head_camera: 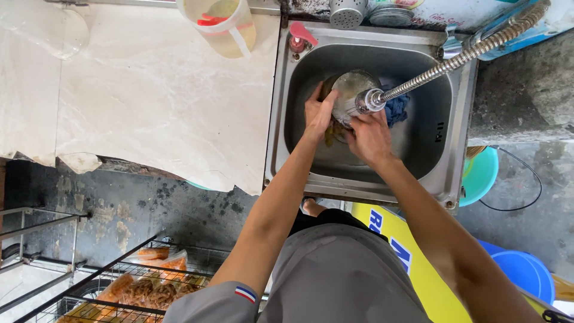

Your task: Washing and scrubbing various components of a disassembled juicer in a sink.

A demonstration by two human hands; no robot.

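Observation:
Inside the steel sink [281, 107] both my hands hold a clear glass jar [350, 90] under the flexible metal faucet hose [454, 60]. My left hand [318, 113] grips the jar's left side. My right hand [369, 137] is wrapped around its lower right side. The hose nozzle [371, 100] points at the jar. A blue cloth [396, 110] lies in the basin just right of the jar.
A marble counter [149, 96] lies left of the sink, with a clear measuring jug [224, 27] at its back. A teal basin [481, 173] and a blue bucket [526, 272] stand on the floor at right. A wire rack [119, 287] holds bagged food at lower left.

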